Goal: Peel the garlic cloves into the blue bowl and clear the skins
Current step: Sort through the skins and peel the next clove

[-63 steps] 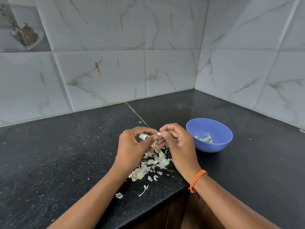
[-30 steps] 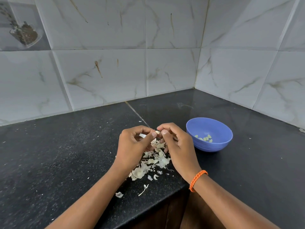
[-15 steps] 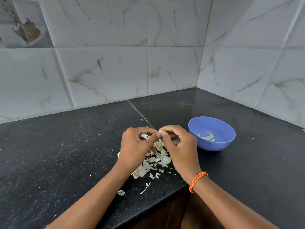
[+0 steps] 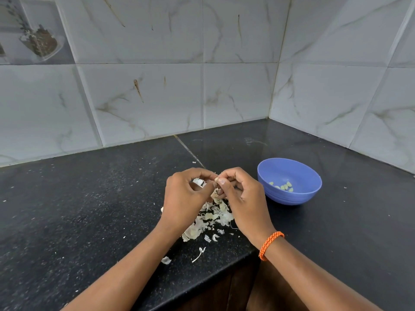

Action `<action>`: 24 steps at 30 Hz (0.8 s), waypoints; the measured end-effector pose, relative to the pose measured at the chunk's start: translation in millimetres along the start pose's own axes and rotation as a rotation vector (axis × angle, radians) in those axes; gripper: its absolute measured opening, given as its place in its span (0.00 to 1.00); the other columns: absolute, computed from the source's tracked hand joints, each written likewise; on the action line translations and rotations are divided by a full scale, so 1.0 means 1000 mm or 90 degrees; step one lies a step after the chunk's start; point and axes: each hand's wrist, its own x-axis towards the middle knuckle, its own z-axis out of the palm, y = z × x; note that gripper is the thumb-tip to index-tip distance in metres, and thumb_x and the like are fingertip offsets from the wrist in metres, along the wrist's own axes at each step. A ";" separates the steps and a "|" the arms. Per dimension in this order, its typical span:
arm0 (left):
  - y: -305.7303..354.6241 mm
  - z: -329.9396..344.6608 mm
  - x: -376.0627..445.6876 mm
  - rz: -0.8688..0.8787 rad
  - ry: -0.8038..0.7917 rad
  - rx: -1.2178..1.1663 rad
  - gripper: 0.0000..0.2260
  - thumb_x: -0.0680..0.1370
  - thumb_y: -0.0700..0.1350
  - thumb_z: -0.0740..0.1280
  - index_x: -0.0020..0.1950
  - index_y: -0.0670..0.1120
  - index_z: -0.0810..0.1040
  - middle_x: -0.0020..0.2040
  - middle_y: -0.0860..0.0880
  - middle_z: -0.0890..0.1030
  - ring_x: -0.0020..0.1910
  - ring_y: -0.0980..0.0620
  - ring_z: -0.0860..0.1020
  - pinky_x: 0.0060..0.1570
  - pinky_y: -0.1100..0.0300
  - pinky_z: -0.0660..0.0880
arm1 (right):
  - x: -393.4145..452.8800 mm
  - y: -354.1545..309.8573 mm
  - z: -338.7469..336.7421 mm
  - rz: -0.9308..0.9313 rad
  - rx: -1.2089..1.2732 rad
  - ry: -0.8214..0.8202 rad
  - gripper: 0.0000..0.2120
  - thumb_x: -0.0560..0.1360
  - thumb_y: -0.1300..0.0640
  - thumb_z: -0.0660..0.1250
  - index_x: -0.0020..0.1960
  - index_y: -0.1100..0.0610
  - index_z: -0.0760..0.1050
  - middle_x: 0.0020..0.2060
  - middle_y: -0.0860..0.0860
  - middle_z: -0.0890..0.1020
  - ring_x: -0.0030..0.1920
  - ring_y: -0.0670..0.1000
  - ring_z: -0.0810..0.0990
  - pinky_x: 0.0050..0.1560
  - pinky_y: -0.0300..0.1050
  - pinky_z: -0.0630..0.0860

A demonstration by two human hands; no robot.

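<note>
Your left hand (image 4: pixel 184 198) and right hand (image 4: pixel 241 196) meet fingertip to fingertip, both pinching one small garlic clove (image 4: pixel 217 179) above the pile of skins (image 4: pixel 211 217) on the black worktop (image 4: pixel 89 209). Just right of your right hand stands the blue bowl (image 4: pixel 289 181), holding a few peeled cloves (image 4: pixel 283 186).

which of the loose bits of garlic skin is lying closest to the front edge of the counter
The small flake by the left forearm, lying apart from the main pile. The thin curled strand to its right sits slightly farther back, and everything else lies farther from the edge.
</note>
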 end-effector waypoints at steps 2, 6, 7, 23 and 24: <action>0.000 0.001 -0.001 -0.003 0.008 0.002 0.04 0.80 0.41 0.76 0.48 0.50 0.89 0.44 0.55 0.89 0.33 0.51 0.87 0.38 0.44 0.85 | -0.001 0.000 -0.001 0.008 -0.006 0.013 0.03 0.85 0.58 0.69 0.53 0.55 0.81 0.43 0.45 0.87 0.42 0.49 0.87 0.45 0.49 0.86; -0.001 0.003 -0.002 -0.012 0.015 0.011 0.04 0.80 0.43 0.76 0.47 0.50 0.90 0.43 0.55 0.89 0.32 0.51 0.86 0.38 0.43 0.85 | -0.001 0.003 0.000 -0.004 -0.040 0.022 0.04 0.85 0.57 0.69 0.52 0.53 0.81 0.42 0.45 0.86 0.43 0.49 0.87 0.45 0.51 0.85; -0.002 0.003 -0.002 -0.010 0.014 0.017 0.04 0.80 0.43 0.76 0.47 0.51 0.90 0.44 0.55 0.89 0.32 0.51 0.86 0.38 0.43 0.85 | -0.001 0.004 0.000 -0.007 -0.043 0.021 0.04 0.85 0.57 0.69 0.52 0.53 0.81 0.43 0.45 0.86 0.43 0.50 0.87 0.45 0.52 0.85; -0.005 0.002 -0.001 0.106 0.029 0.227 0.10 0.78 0.58 0.67 0.46 0.62 0.89 0.41 0.63 0.85 0.36 0.57 0.81 0.37 0.54 0.79 | -0.001 0.004 0.000 -0.017 0.034 0.019 0.04 0.81 0.63 0.74 0.53 0.58 0.86 0.46 0.50 0.87 0.45 0.52 0.88 0.44 0.44 0.86; -0.005 0.002 -0.001 0.112 0.034 0.238 0.11 0.77 0.59 0.67 0.45 0.62 0.89 0.41 0.62 0.85 0.36 0.58 0.81 0.36 0.56 0.78 | -0.001 0.004 0.000 -0.024 0.027 0.019 0.04 0.81 0.63 0.73 0.53 0.58 0.86 0.46 0.49 0.87 0.45 0.52 0.88 0.44 0.44 0.86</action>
